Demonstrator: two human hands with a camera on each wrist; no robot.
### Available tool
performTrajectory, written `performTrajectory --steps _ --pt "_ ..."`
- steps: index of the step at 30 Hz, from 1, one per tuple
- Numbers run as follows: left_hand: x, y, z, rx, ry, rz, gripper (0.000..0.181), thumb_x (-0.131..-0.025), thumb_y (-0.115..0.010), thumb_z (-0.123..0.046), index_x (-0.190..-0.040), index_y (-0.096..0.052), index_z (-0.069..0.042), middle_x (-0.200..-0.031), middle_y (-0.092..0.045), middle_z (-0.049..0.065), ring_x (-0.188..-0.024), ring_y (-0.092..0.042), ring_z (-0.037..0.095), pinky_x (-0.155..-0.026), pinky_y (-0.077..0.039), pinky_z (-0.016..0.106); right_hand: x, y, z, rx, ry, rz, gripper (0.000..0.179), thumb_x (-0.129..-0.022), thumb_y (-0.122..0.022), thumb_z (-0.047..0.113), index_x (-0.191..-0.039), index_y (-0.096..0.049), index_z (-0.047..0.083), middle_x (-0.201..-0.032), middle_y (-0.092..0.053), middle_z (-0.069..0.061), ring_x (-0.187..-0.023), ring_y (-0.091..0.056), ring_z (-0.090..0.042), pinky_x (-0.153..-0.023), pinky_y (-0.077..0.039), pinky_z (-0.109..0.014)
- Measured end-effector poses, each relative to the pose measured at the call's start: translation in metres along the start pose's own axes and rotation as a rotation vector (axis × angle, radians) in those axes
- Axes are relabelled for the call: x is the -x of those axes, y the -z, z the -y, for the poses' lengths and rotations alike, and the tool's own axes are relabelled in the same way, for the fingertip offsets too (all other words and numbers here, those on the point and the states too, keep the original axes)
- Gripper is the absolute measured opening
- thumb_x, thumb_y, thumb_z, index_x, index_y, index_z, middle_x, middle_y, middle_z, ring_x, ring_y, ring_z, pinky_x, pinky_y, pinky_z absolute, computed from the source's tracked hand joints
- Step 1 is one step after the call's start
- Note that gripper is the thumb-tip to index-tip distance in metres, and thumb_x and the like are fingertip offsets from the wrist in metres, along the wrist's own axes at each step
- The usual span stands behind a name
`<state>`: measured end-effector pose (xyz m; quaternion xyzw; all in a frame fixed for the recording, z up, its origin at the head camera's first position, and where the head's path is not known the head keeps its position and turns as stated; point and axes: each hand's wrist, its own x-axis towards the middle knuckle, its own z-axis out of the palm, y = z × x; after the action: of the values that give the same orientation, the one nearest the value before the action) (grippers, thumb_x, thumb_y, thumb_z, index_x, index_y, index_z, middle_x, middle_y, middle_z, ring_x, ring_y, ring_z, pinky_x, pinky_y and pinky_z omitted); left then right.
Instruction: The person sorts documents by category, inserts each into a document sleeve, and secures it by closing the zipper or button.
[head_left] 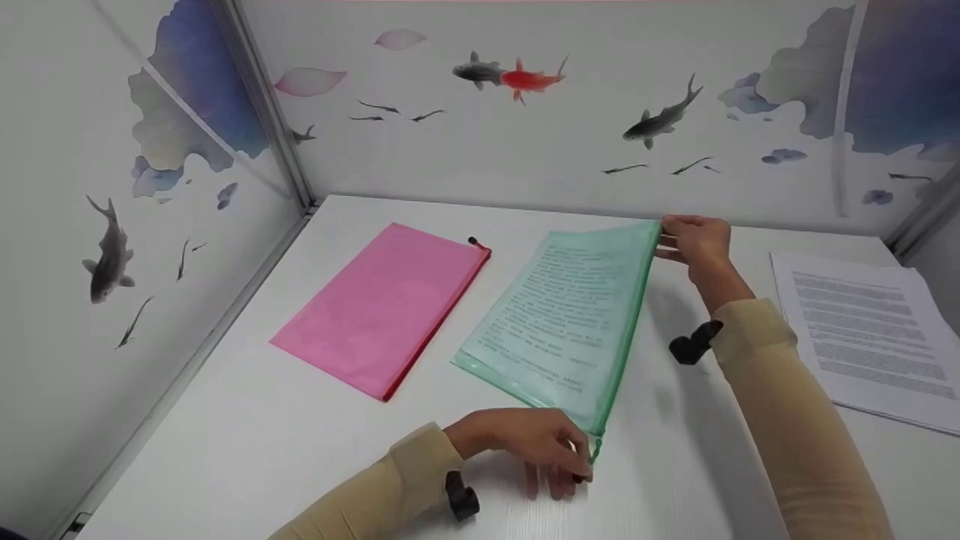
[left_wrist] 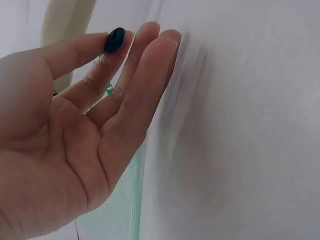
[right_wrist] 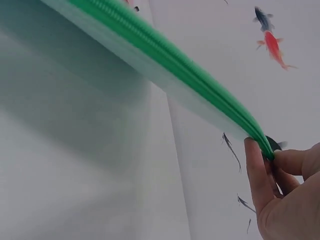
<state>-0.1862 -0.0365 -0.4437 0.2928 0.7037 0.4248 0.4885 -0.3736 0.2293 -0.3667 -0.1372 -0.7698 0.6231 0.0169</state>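
Observation:
A translucent green zipper pouch [head_left: 562, 300] with a printed sheet inside lies tilted in the head view, its zipper edge raised on the right. My right hand [head_left: 701, 244] pinches the far end of that edge between thumb and fingers. In the right wrist view the green zipper strip [right_wrist: 165, 60] runs up to those fingertips. At the near corner, my left hand [head_left: 525, 439] pinches the small dark zipper pull [left_wrist: 115, 40] between thumb and index finger. The pull hangs from a green cord [head_left: 597, 448]; the other left fingers extend beside it, close over the table.
A pink zipper pouch [head_left: 382, 307] with a red zipper edge lies flat on the white table [head_left: 247, 450], left of the green one. Printed papers [head_left: 870, 330] lie stacked at the right. Walls with painted fish [head_left: 525, 77] border the table at the back and left.

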Motion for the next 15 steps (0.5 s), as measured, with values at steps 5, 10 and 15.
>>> performTrajectory --steps 5,10,15 --pt "-0.001 0.001 0.004 0.079 0.02 -0.092 0.023 -0.101 -0.059 -0.024 -0.102 -0.074 -0.006 -0.077 -0.073 0.003 -0.063 -0.068 0.01 -0.048 -0.054 0.024 0.004 0.005 -0.013 0.062 0.028 0.014 0.052 -0.103 -0.053 0.03 -0.145 -0.049 0.001 -0.14 -0.056 -0.016 -0.126 -0.062 -0.025 -0.086 -0.058 -0.022" --pt "0.002 0.004 0.007 0.122 0.045 -0.165 0.022 -0.1 -0.06 -0.023 -0.099 -0.075 -0.007 -0.076 -0.073 0.005 -0.062 -0.069 0.013 -0.048 -0.056 0.027 0.012 0.012 -0.024 0.153 0.089 0.056 0.057 -0.104 -0.049 0.037 -0.147 -0.045 0.0 -0.15 -0.048 -0.021 -0.139 -0.051 -0.031 -0.095 -0.055 -0.024" --pt "0.009 0.011 0.009 0.116 0.049 -0.239 0.02 -0.099 -0.061 -0.023 -0.102 -0.075 -0.009 -0.078 -0.074 0.007 -0.062 -0.069 0.014 -0.05 -0.057 0.028 0.024 0.022 -0.032 0.181 0.153 0.09 0.061 -0.102 -0.051 0.044 -0.147 -0.047 0.003 -0.15 -0.049 -0.02 -0.138 -0.051 -0.03 -0.094 -0.055 -0.023"
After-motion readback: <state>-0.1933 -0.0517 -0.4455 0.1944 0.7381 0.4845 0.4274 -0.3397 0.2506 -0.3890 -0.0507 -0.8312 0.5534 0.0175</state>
